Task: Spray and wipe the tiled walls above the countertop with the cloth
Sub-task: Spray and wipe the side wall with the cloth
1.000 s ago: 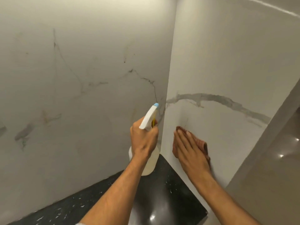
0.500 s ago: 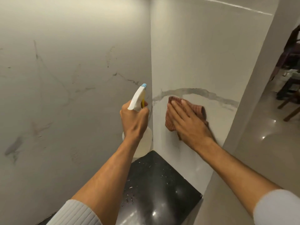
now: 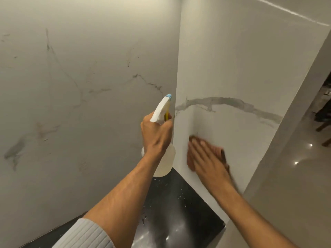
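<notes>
Looking down from the head view, the person is working in the corner where the left wall [image 3: 80, 86] and the right wall [image 3: 241, 68], both marble-veined, are meeting above the black countertop [image 3: 188, 203]. The left hand [image 3: 155, 133] is gripping the spray bottle [image 3: 165, 156] by its neck, fingers curled beneath the white trigger head. The nozzle is pointing up at the corner, probably so a squirt is ready without setting the bottle down. The right hand [image 3: 206, 161] is lying flat with straight fingers, pressing the brown cloth [image 3: 222, 154] against the right wall, low down beneath the grey vein. A flat palm is likely spreading pressure across the cloth. That hand is showing blurred, suggesting a wiping stroke.
</notes>
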{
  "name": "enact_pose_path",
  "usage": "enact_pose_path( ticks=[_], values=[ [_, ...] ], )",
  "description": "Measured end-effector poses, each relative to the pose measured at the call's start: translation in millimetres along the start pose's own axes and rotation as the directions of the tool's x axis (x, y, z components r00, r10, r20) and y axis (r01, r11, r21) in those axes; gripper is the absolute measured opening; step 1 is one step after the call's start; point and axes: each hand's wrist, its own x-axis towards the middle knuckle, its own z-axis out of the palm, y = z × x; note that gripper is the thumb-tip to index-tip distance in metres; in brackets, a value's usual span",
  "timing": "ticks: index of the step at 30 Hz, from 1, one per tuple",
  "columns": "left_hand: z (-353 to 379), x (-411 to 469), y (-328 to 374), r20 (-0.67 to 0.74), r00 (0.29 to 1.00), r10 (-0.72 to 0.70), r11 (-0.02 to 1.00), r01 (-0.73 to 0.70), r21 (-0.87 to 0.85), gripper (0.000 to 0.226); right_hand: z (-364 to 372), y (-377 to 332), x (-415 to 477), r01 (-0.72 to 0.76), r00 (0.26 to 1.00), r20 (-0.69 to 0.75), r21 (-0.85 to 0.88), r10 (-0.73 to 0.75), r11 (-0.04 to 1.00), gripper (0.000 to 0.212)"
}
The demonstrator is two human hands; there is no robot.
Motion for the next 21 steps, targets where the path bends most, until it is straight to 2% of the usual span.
enact_pose_path(
  ticks=[3, 5, 7, 9, 10, 12, 14, 16, 18, 20, 21],
  values=[
    [-1.5, 1.6, -6.0, 0.002, 1.0, -0.006, 0.999, 0.006, 0.035, 0.01, 16.3, -3.3, -10.8, 0.041, 0.997, -0.061, -0.106, -0.048, 0.993, 0.072],
    [-2.6, 0.7, -7.2, -0.006, 1.0, -0.011, 0.999, 0.011, 0.051, 0.012, 5.3, 18.6, 17.7, -0.071, 0.988, -0.148, -0.125, 0.053, 0.99, 0.072],
    [-5.0, -1.2, -8.9, -0.006, 1.0, 0.006, 0.999, -0.005, 0.051, 0.012, -9.1, 40.0, 58.7, -0.197, 0.95, -0.255, -0.047, 0.179, 0.979, 0.075],
    [-8.3, -4.1, -12.2, 0.014, 0.999, 0.028, 0.998, -0.029, 0.061, 0.014, -21.1, 40.4, 79.8, -0.222, 0.953, -0.208, 0.005, 0.219, 0.975, 0.074],
    [-10.4, -6.0, -14.1, 0.021, 0.999, 0.033, 0.998, -0.034, 0.06, 0.016, -18.4, 28.2, 77.5, -0.192, 0.969, -0.154, 0.006, 0.19, 0.981, 0.071],
    [-16.7, -9.5, -17.9, 0.019, 0.999, 0.026, 0.999, -0.026, 0.048, 0.016, 4.1, -10.1, 46.9, 0.006, 1.0, -0.017, -0.015, -0.006, 1.0, 0.068],
    [-23.0, -11.2, -22.5, 0.025, 1.0, 0.011, 0.999, -0.012, 0.03, 0.019, 27.5, -41.3, 3.0, 0.247, 0.966, 0.081, -0.028, -0.244, 0.969, 0.064],
    [-28.1, -11.1, -27.2, 0.052, 0.999, -0.003, 1.0, 0.001, 0.029, 0.021, 33.3, -44.6, -11.5, 0.348, 0.933, 0.132, -0.08, -0.336, 0.934, 0.064],
    [-31.5, -12.5, -29.3, 0.065, 0.998, -0.006, 0.999, 0.003, 0.036, 0.021, 28.9, -22.9, 17.9, 0.244, 0.97, 0.065, -0.161, -0.236, 0.956, 0.067],
    [-32.1, -12.1, -30.7, 0.052, 0.999, 0.004, 0.999, -0.006, 0.036, 0.021, 17.6, 6.6, 70.1, 0.015, 0.991, -0.133, -0.15, -0.035, 0.989, 0.074],
    [-31.7, -11.7, -31.2, 0.049, 0.999, 0.01, 0.999, -0.012, 0.042, 0.022, 9.3, 18.5, 90.7, -0.053, 0.983, -0.178, -0.111, 0.033, 0.992, 0.074]
  ],
)
